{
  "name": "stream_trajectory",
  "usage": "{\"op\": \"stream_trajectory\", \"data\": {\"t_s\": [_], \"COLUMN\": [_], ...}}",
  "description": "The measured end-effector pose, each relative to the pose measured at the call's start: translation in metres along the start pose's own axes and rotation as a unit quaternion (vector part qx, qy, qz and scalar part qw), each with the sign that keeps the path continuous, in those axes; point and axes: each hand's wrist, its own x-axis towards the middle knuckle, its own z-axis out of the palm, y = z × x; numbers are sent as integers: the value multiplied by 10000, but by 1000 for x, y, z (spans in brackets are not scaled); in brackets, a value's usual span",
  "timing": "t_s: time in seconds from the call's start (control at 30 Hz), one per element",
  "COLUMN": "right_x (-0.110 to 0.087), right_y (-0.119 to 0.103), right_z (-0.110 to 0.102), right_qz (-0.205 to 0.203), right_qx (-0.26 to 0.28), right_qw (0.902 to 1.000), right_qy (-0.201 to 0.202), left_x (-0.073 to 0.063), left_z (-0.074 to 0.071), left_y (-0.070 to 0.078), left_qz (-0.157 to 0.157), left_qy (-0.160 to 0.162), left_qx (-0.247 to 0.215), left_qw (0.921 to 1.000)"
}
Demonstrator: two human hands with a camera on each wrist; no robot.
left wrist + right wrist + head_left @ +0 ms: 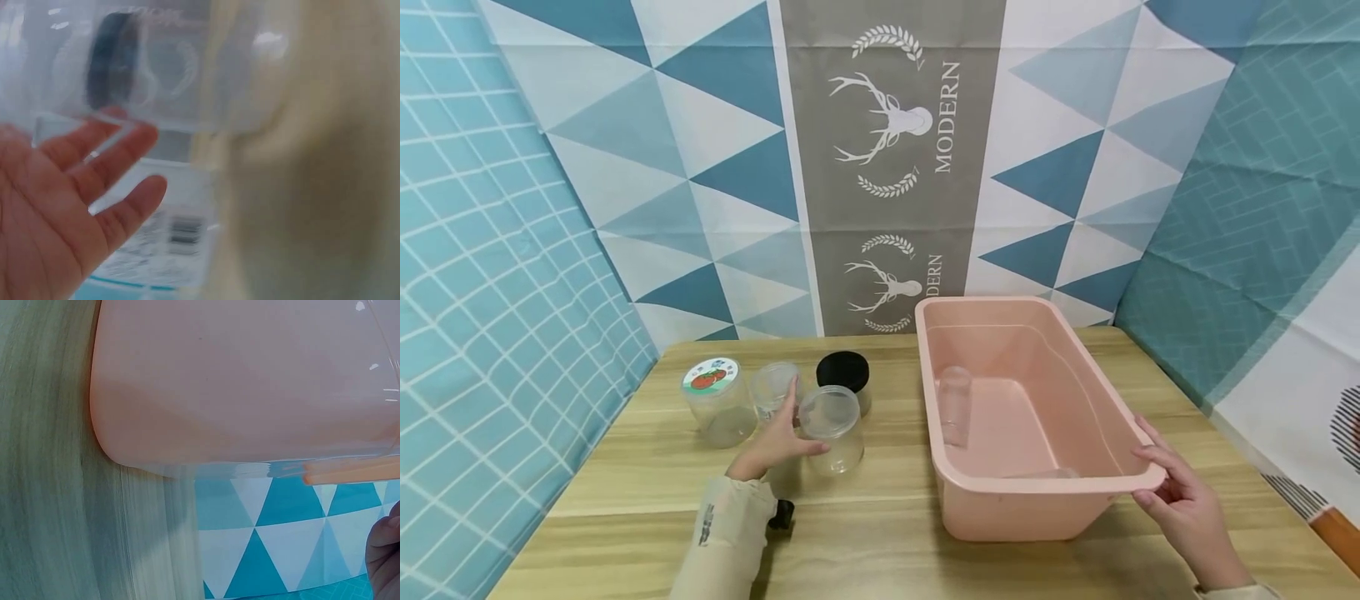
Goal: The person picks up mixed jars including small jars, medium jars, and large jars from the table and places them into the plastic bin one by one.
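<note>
My left hand (778, 442) is beside a clear plastic jar (835, 437) with a translucent lid, its thumb at the jar's near side. In the left wrist view the fingers (119, 156) are spread and fairly straight alongside the clear jar wall. Just behind that hand stands another clear jar (773, 387). My right hand (1183, 500) grips the near right corner of a pink plastic basin (1015, 508), thumb under the rim and fingers over it. Inside the basin, a clear jar (955, 404) lies along the left wall, and another clear piece (1045, 473) shows partly behind the near rim.
A jar with a tomato-picture lid (711, 379) stands at the left, and a black-lidded jar (844, 375) is behind the nearest one. All are on a wood-grain table (865, 542). Patterned cloth (887, 167) hangs along the table's back edge.
</note>
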Motion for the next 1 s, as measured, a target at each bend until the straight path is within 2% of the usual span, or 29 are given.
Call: {"op": "stream_trajectory", "data": {"t_s": [0.13, 0.23, 0.33, 0.6, 0.87, 1.0], "right_x": [-1, 1, 3, 2, 1, 0], "right_y": [-1, -3, -4, -2, -3, -2], "right_z": [0, 0, 0, 0, -1, -1], "right_qz": [97, 152, 183, 143, 65, 66], "right_qx": [-107, -173, -229, -47, -89, -61], "right_qw": [9999, 9997, 9994, 9998, 9999, 9999], "right_qy": [-53, -117, -159, -98, -51, 52], "left_x": [-2, -4, -3, 5, 12, 14], "left_z": [9, 11, 12, 16, 20, 21], "left_y": [-10, -15, -17, -15, -15, -13], "left_qz": [-406, -459, -401, -471, -278, -101], "left_qy": [84, -1, -87, -66, 68, 31], "left_qx": [-675, -1143, -1315, -738, -540, -441], "left_qw": [9969, 9924, 9905, 9961, 9981, 9990]}}
